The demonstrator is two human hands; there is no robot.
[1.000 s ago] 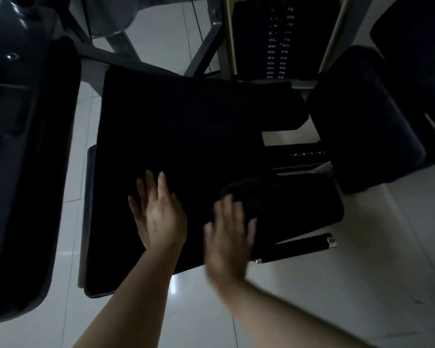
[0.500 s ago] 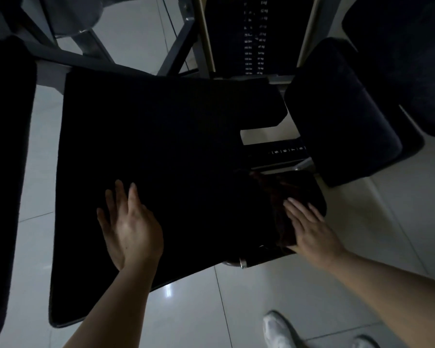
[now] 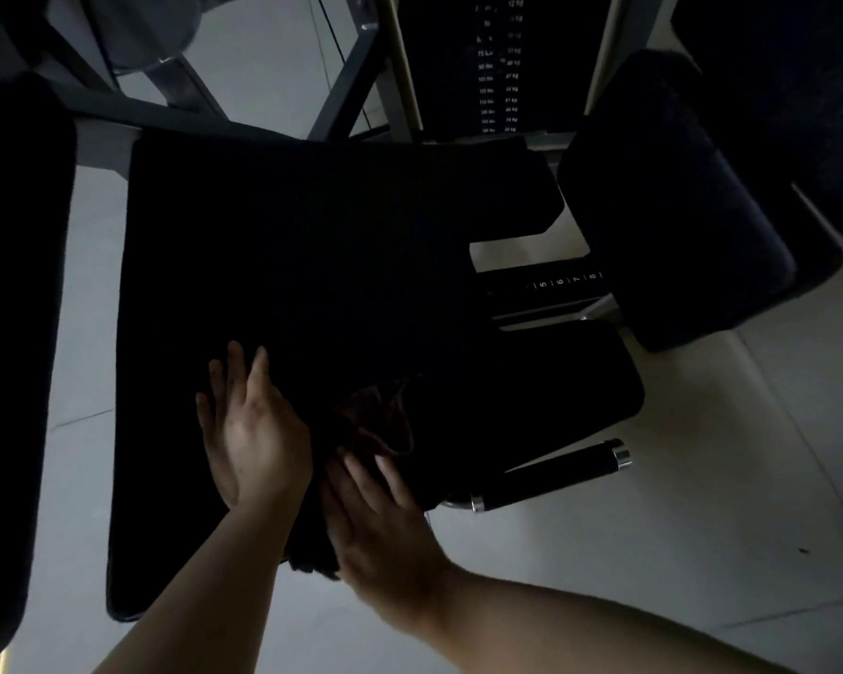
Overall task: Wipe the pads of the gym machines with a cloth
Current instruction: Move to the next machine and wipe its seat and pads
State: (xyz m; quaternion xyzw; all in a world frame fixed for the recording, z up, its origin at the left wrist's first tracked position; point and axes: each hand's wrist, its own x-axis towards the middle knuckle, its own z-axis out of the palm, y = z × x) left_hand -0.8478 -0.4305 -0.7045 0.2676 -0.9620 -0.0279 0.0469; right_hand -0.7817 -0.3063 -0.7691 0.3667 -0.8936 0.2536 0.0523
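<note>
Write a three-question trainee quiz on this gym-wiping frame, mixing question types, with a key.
1. True or false: the left hand lies flat, fingers straight, on the large black padded seat.
2. Which hand presses the dark reddish-brown cloth? A) left B) right C) neither
3. Fill in: the black cylindrical handle with chrome ends sticks out below the seat's ____ lobe.

Key: 1 true; 2 B; 3 right.

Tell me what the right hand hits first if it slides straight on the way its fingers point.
The right hand points up and slightly left; it would likely meet the dark red cloth bunched on the black pad.
</note>
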